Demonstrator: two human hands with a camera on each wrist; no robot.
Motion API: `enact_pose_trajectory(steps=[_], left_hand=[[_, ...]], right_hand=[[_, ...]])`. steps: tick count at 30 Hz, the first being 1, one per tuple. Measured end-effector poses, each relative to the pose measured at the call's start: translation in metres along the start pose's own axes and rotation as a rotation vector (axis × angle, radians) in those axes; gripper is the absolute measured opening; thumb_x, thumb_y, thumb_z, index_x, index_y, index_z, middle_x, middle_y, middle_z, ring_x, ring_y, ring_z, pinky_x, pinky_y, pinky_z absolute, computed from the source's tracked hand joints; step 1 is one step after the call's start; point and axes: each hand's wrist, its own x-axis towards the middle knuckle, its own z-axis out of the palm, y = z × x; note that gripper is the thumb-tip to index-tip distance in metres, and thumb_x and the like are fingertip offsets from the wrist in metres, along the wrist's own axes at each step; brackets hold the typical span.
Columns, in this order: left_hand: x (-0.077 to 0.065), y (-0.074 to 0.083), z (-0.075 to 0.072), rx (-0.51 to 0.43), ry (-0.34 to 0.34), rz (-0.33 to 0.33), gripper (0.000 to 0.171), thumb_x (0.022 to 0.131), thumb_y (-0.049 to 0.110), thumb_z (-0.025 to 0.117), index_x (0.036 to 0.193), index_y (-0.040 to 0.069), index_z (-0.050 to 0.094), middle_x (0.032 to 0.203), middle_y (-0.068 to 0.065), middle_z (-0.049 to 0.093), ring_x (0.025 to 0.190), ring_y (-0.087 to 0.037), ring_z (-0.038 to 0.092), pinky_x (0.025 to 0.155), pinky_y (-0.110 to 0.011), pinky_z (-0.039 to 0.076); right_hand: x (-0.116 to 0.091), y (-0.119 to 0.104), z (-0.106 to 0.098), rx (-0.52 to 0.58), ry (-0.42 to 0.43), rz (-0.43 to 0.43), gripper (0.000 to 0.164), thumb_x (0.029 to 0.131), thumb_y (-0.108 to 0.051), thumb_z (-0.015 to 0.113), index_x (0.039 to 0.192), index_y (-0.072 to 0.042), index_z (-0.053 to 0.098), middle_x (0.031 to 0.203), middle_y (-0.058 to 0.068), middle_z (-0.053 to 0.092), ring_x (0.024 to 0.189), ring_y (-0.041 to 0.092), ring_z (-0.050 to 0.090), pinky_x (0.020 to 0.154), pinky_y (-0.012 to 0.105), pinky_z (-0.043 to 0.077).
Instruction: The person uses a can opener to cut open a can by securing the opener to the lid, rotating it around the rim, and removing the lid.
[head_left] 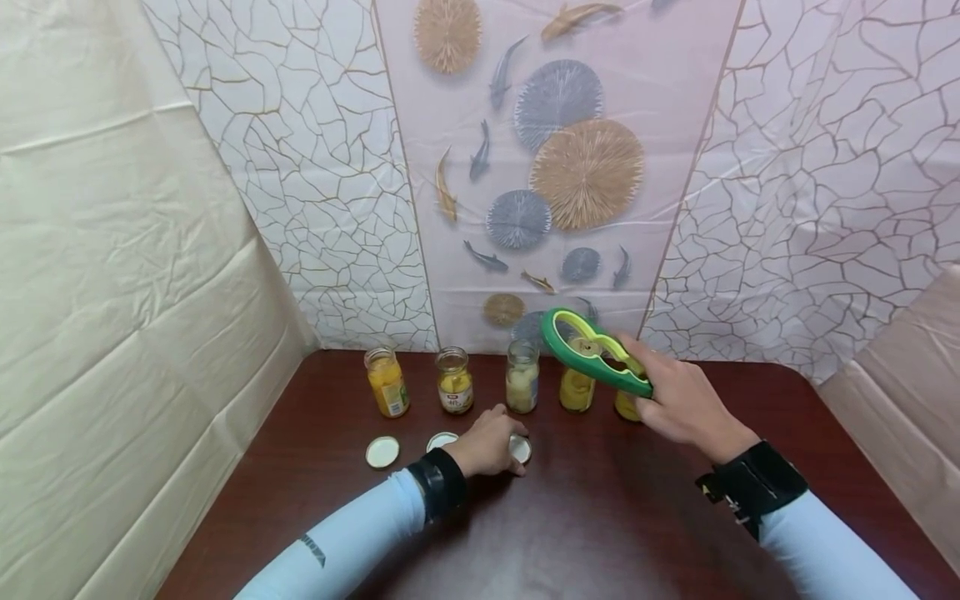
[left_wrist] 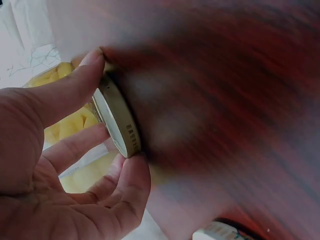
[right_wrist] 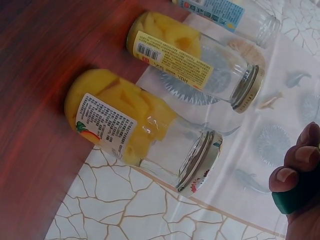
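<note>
My left hand (head_left: 487,442) pinches a round jar lid (head_left: 519,449) by its rim, low at the table in front of an uncapped glass jar (head_left: 522,387) of pale fruit. The left wrist view shows thumb and fingertips on the gold edge of the lid (left_wrist: 120,116), white inside facing the palm. My right hand (head_left: 686,404) grips a green jar opener (head_left: 611,377) with a yellow-green inner edge, held above two capped jars of yellow fruit. One capped jar (head_left: 576,390) shows behind the opener; the other (head_left: 627,407) is partly hidden by the hand.
At the left of the row stand an uncapped jar of orange fruit (head_left: 390,392) and an uncapped jar of yellow fruit (head_left: 455,392). Before them lie a loose lid (head_left: 382,452) and another lid (head_left: 441,439). A patterned cloth (head_left: 337,167) hangs behind the brown table (head_left: 600,517).
</note>
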Motion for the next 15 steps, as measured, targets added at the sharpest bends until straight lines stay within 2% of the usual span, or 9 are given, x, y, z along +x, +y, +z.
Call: enact_pose_trajectory(steps=[10,15], left_hand=[[0.001,-0.003,0.001,-0.009,-0.007,0.001,0.057,0.075,0.034,0.093,0.126,0.017,0.074,0.111,-0.006,0.059,0.098,-0.024,0.053,0.084,-0.031,0.046],[-0.0007,0.0001,-0.0011,-0.019,-0.037,-0.007,0.055,0.079,0.03,0.091,0.128,0.017,0.072,0.111,-0.006,0.057,0.098,-0.023,0.051,0.082,-0.03,0.045]], right_hand=[[-0.0013,-0.0071,0.0033,0.035,-0.005,0.002,0.081,0.075,-0.006,0.071,0.151,-0.018,0.045,0.103,0.012,0.068,0.077,0.025,0.055,0.062,0.041,0.044],[-0.0006,-0.0099,0.0067,0.058,-0.004,-0.002,0.082,0.076,-0.009,0.073,0.151,-0.023,0.045,0.105,0.009,0.069,0.077,0.024,0.057,0.061,0.042,0.046]])
